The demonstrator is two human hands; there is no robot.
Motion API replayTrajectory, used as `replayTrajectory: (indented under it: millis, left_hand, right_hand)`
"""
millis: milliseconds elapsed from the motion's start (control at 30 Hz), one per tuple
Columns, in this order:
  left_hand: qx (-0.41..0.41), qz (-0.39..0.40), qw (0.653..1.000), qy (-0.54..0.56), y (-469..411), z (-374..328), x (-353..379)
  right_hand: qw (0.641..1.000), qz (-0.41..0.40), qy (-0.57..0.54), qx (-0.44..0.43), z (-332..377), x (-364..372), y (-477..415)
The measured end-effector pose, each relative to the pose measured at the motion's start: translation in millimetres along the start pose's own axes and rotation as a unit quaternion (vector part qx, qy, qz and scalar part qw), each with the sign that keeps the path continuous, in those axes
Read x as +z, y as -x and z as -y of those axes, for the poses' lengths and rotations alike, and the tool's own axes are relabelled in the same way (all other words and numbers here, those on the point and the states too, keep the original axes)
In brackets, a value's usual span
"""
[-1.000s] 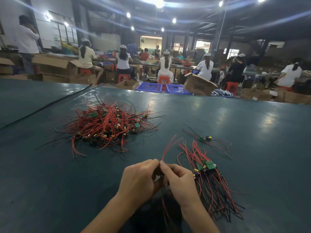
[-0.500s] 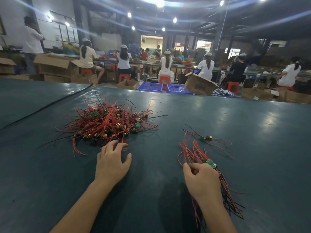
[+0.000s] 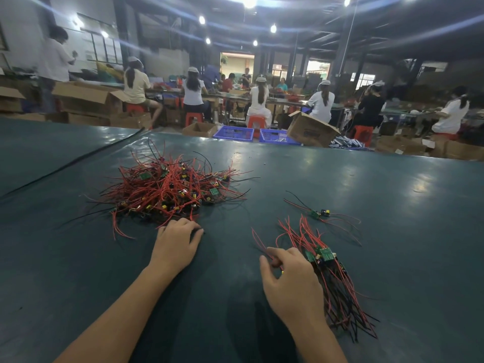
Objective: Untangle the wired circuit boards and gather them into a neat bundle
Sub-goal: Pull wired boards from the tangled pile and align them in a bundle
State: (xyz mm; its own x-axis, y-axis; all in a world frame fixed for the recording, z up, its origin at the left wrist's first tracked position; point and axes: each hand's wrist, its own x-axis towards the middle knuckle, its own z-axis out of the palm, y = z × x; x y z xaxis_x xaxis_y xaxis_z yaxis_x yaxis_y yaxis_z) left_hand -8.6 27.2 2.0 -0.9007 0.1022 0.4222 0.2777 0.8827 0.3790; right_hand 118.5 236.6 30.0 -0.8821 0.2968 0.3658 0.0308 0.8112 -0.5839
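Right hand (image 3: pixel 290 281): fingers curled onto red wires at left edge of sorted bundle (image 3: pixel 337 292), looks like a pinch. Left hand (image 3: pixel 178 242): fingertips at near rim of tangled pile (image 3: pixel 167 189), pile at its 12 o'clock; grasp unreadable. Stray board (image 3: pixel 318 214) at bundle's 12 o'clock, apart. Estimate: small share bundled, most of pile left.
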Motion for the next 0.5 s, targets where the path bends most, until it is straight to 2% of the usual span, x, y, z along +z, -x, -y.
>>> replayTrajectory:
  millis: [167, 333, 400, 500]
  left_hand:
    - [0.052, -0.052, 0.993, 0.088, 8, -4, -6]
    - [0.153, -0.115, 0.968, 0.164, 29, -25, -19]
    - [0.203, -0.132, 0.956, 0.166, 38, -43, -23]
    - [0.291, -0.126, 0.938, 0.142, 53, -71, -18]
  right_hand:
    - [0.999, -0.003, -0.025, -0.024, -1, 4, 2]
    - [0.997, 0.003, -0.067, -0.034, -1, 11, 2]
    - [0.994, 0.024, -0.098, -0.048, -2, 15, 3]
    - [0.981, 0.096, -0.159, -0.062, -4, 22, 3]
